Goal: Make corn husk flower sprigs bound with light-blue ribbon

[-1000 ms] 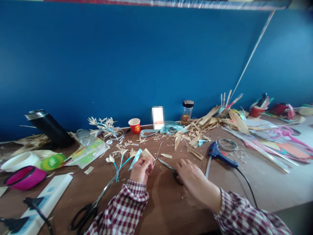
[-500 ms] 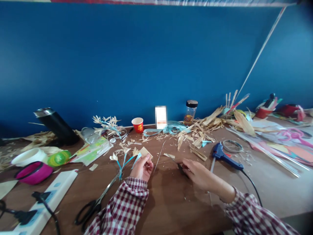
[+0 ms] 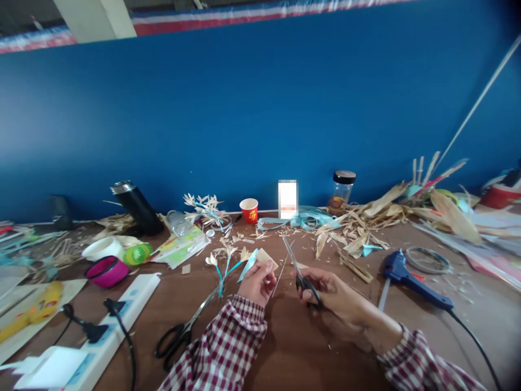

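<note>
**Small scissors (image 3: 300, 276) now raised from the table (image 3: 293, 353)**

At left, large scissors (image 3: 183, 330) are left lying near the blue-stemmed flowers (image 3: 221, 278). A tan piece (image 3: 265, 258) is pinched in the grip of the left hand (image 3: 256, 285); whether the light-blue strip (image 3: 247, 266) beside it is also pinched cannot be told. Further right, the small scissors, earlier flat under the right hand (image 3: 340, 296), are now held by the handles in its closed grip, so tool and piece are both in hand. Beyond, a glue gun (image 3: 419, 285) is seen lying untouched.
</note>
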Tool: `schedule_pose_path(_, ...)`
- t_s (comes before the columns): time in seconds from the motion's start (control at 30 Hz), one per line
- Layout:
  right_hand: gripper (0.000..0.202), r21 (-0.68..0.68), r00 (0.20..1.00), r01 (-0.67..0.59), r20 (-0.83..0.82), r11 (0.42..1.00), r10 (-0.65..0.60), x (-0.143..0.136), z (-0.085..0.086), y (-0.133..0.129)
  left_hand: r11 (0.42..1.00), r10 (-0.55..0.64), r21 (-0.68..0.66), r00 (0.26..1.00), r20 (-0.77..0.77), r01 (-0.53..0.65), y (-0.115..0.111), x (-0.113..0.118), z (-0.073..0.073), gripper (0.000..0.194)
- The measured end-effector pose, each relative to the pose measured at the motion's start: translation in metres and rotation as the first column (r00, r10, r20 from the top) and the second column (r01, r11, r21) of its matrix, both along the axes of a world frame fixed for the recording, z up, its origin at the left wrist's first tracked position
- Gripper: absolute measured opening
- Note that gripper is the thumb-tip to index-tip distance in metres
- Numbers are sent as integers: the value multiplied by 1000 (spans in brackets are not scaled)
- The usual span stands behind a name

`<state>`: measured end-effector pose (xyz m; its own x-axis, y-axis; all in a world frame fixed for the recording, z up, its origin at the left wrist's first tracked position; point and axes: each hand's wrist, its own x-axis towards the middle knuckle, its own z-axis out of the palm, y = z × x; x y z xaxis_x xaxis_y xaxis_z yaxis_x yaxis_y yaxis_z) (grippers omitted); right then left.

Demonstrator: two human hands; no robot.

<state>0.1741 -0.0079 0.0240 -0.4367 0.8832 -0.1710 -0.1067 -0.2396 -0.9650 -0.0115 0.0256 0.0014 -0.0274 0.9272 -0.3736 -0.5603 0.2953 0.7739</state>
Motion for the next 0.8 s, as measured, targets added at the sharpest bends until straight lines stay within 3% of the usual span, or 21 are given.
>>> schedule_pose_path(0.23, 39, -38, 990, -106, -92, 994, 102, -5, -24, -4, 994, 47, -103, 988, 145, -32, 0, 0, 1, 21)
schedule_pose_path(0.5, 35, -47, 961, -149, -241, 988, 133, -6, -24, -11, 982, 114, -173, 962, 249, -71, 2, -1, 1, 10)
schedule_pose_path(0.8, 47, -114, 927, -253, -314, 961, 207, -7, -20, -14, 976, 141, -204, 939, 315, -78, 1, 1, 9, 19)
